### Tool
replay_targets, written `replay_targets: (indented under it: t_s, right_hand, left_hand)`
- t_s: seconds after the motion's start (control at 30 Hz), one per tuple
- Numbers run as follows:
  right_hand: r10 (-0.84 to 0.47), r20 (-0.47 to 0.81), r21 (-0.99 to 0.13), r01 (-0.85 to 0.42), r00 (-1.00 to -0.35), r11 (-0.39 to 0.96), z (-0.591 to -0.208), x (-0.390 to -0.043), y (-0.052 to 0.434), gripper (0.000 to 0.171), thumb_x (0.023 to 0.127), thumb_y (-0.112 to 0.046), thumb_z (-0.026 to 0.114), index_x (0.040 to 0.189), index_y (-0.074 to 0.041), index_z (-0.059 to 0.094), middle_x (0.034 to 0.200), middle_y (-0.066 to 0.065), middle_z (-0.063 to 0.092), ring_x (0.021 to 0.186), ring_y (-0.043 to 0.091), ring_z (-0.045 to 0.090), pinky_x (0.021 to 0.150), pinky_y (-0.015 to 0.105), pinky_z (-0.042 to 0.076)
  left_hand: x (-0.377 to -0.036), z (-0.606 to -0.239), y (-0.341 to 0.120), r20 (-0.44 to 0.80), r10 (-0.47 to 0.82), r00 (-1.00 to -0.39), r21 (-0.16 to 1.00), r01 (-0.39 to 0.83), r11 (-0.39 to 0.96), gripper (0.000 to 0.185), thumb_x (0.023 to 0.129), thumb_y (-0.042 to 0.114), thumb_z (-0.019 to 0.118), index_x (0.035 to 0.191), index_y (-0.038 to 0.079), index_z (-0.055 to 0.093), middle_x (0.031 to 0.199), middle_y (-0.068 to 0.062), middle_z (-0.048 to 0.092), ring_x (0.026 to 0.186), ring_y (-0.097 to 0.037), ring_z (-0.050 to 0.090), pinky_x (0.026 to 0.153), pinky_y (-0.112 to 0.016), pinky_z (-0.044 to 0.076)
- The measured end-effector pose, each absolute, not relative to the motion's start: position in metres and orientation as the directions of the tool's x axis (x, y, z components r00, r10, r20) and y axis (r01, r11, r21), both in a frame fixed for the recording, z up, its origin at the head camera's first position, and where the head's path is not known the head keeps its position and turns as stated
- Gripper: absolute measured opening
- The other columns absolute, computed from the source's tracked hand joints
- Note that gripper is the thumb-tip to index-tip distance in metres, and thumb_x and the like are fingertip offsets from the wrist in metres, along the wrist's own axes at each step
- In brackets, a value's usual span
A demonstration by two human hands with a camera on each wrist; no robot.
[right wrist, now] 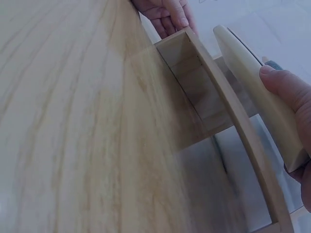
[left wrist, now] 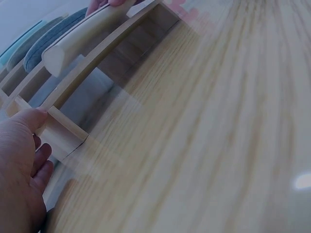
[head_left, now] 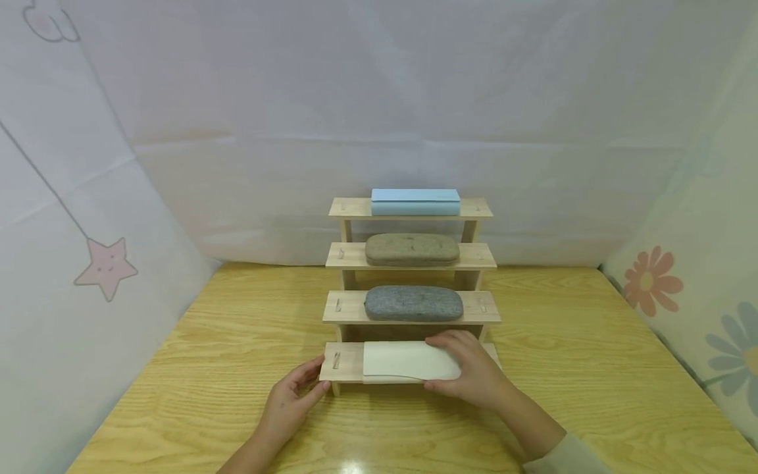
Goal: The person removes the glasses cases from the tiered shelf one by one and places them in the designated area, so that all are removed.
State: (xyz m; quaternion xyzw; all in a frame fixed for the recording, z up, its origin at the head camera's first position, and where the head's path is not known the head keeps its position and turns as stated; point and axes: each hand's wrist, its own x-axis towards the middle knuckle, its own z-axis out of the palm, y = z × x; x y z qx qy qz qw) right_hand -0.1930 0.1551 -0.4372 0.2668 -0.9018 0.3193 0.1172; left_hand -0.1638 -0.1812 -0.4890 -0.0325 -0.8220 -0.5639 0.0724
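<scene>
A white glasses case (head_left: 403, 361) lies over the lowest step of a light wooden stepped rack (head_left: 345, 372). My right hand (head_left: 474, 368) grips its right end, thumb on the front side and fingers at the back. In the right wrist view the case (right wrist: 255, 92) looks slightly raised from the step; the right thumb (right wrist: 284, 87) presses its side. My left hand (head_left: 291, 398) holds the left end of that lowest step. The left wrist view has its thumb (left wrist: 29, 119) on the step's corner, with the other fingers bent below.
On the higher steps lie a grey fabric glasses case (head_left: 413, 303), a brown one (head_left: 411, 249) and a light blue box-shaped case (head_left: 415, 203) at the top. The rack stands on a wood-grain table (head_left: 207, 368), with pale printed cloth (head_left: 379, 99) behind and at both sides.
</scene>
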Motion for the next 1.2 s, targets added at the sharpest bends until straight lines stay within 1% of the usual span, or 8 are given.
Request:
replay_targets:
  t_s: [0.17, 0.43, 0.53, 0.73, 0.87, 1.03, 1.2]
  right_hand:
    - [-0.412, 0.401, -0.503, -0.573, -0.818, 0.647, -0.429, -0.190, 0.156, 0.063, 0.068, -0.038, 0.088, 0.124, -0.021, 0.065, 0.123, -0.001, 0.062, 0.115, 0.021, 0.054, 0.091, 0.045, 0.051]
    - [-0.440, 0.454, -0.446, -0.625, -0.774, 0.641, -0.414, -0.183, 0.159, 0.063, 0.068, -0.037, 0.088, 0.123, -0.019, 0.064, 0.121, -0.002, 0.063, 0.113, 0.020, 0.055, 0.091, 0.045, 0.051]
    - [-0.442, 0.452, -0.450, -0.626, -0.775, 0.637, -0.409, -0.181, 0.160, 0.063, 0.067, -0.035, 0.088, 0.123, -0.018, 0.064, 0.121, -0.001, 0.063, 0.114, 0.021, 0.054, 0.091, 0.046, 0.050]
    - [-0.435, 0.438, -0.463, -0.612, -0.787, 0.641, -0.400, -0.178, 0.164, 0.063, 0.068, -0.035, 0.088, 0.123, -0.017, 0.064, 0.123, 0.001, 0.062, 0.114, 0.022, 0.053, 0.090, 0.045, 0.052]
    - [-0.439, 0.450, -0.454, -0.623, -0.778, 0.637, -0.394, -0.177, 0.167, 0.063, 0.068, -0.034, 0.088, 0.123, -0.017, 0.065, 0.123, 0.000, 0.063, 0.113, 0.021, 0.055, 0.090, 0.044, 0.053]
    - [-0.432, 0.470, -0.448, -0.630, -0.770, 0.635, -0.386, -0.177, 0.174, 0.061, 0.068, -0.030, 0.089, 0.122, -0.018, 0.065, 0.123, -0.001, 0.062, 0.113, 0.019, 0.055, 0.090, 0.043, 0.052]
    - [-0.409, 0.492, -0.462, -0.628, -0.769, 0.626, -0.377, -0.177, 0.181, 0.061, 0.067, -0.026, 0.090, 0.121, -0.018, 0.065, 0.123, 0.000, 0.062, 0.113, 0.018, 0.053, 0.088, 0.040, 0.052]
  left_hand:
    - [-0.164, -0.489, -0.181, 0.161, -0.027, -0.987, 0.923, 0.141, 0.359, 0.044, 0.086, 0.013, 0.075, 0.128, 0.007, 0.063, 0.128, -0.012, 0.066, 0.115, -0.020, 0.063, 0.097, -0.023, 0.051]
    - [-0.164, -0.489, -0.181, 0.161, -0.021, -0.987, 0.925, 0.143, 0.353, 0.044, 0.087, 0.013, 0.075, 0.129, 0.006, 0.062, 0.128, -0.013, 0.065, 0.118, -0.026, 0.063, 0.100, -0.031, 0.051]
    - [-0.164, -0.489, -0.181, 0.162, -0.022, -0.987, 0.924, 0.144, 0.355, 0.044, 0.087, 0.013, 0.075, 0.129, 0.006, 0.062, 0.128, -0.013, 0.066, 0.118, -0.026, 0.063, 0.099, -0.030, 0.051]
    - [-0.164, -0.490, -0.181, 0.162, -0.027, -0.986, 0.927, 0.143, 0.345, 0.044, 0.086, 0.012, 0.075, 0.128, 0.006, 0.063, 0.127, -0.012, 0.067, 0.116, -0.021, 0.063, 0.098, -0.025, 0.051]
    - [-0.164, -0.489, -0.181, 0.160, -0.026, -0.987, 0.926, 0.141, 0.349, 0.044, 0.086, 0.013, 0.075, 0.128, 0.006, 0.063, 0.127, -0.013, 0.066, 0.116, -0.022, 0.063, 0.098, -0.028, 0.052]
    - [-0.164, -0.489, -0.181, 0.162, -0.025, -0.987, 0.923, 0.142, 0.359, 0.044, 0.087, 0.013, 0.075, 0.128, 0.006, 0.062, 0.128, -0.012, 0.066, 0.117, -0.025, 0.063, 0.099, -0.033, 0.052]
    - [-0.164, -0.489, -0.181, 0.161, -0.022, -0.987, 0.923, 0.142, 0.358, 0.044, 0.087, 0.014, 0.074, 0.129, 0.006, 0.062, 0.128, -0.012, 0.066, 0.118, -0.026, 0.063, 0.099, -0.033, 0.052]
